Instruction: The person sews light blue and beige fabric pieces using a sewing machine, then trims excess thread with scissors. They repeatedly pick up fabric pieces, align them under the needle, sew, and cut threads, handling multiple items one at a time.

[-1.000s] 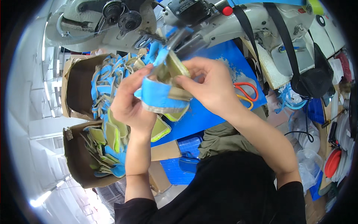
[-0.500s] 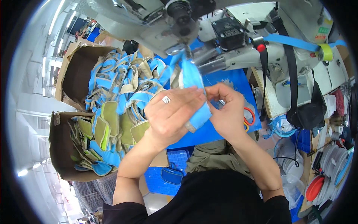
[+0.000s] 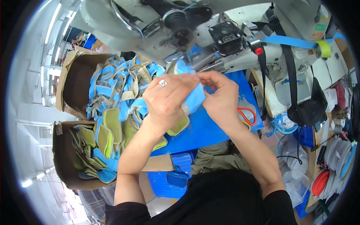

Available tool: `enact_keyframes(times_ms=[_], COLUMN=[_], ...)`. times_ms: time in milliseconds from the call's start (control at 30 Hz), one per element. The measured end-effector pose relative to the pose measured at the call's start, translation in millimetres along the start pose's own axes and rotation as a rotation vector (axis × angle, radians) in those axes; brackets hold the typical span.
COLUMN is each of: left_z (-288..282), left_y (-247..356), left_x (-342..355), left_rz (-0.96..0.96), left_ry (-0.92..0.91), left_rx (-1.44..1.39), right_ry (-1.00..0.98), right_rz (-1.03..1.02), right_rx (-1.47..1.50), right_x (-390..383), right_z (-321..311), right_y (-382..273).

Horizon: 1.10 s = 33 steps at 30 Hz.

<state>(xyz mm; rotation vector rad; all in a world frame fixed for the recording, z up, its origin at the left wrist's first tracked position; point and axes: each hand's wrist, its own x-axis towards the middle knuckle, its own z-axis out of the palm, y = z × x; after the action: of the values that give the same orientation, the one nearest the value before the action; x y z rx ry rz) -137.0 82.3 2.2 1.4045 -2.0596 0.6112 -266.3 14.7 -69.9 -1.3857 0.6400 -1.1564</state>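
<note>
A light-blue fabric piece with a beige edge (image 3: 194, 98) hangs between my hands, its far end under the head of a grey sewing machine (image 3: 240, 56). My left hand (image 3: 170, 95), with a ring on one finger, lies over the piece and presses it from the left. The right hand (image 3: 221, 93) pinches its right edge with thumb and fingers. My fingers hide part of the cloth, and the needle area is not clear. Red-handled scissors (image 3: 247, 115) lie on the blue tabletop (image 3: 210, 129) right of my right hand.
Blue and beige strips (image 3: 123, 84) heap up at the left beside an open cardboard box (image 3: 77, 84). A second box (image 3: 62, 157) holds olive and blue padded pieces (image 3: 112, 129). Blue tape (image 3: 290, 42) runs along the machine. Black straps (image 3: 290, 75) hang at the right.
Both hands have moved slightly away from me, and the blue piece has advanced toward the machine head, with less of it showing. The view has shifted a little.
</note>
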Motion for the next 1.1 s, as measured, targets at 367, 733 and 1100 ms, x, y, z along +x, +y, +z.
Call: enact_keyframes(times_ms=[367,733,1100], left_z=[-5.4,-3.6,-1.1], left_y=[0.0,3.2,-0.4], left_x=[-17.5,-8.7,-6.7], left_rz=[-0.624,-0.037,0.007], left_ry=[0.075,-0.013,-0.029], left_rx=[-0.481,-0.02,0.064], right_ry=[0.136,0.067,0.025], right_rz=[-0.272,-0.177,0.051], right_rx=[-0.041,0.008,0.093], right_x=[-14.8,-12.1,-0.5], right_z=[9.0,2.5,2.6], right_y=[26.8,22.6,2.0])
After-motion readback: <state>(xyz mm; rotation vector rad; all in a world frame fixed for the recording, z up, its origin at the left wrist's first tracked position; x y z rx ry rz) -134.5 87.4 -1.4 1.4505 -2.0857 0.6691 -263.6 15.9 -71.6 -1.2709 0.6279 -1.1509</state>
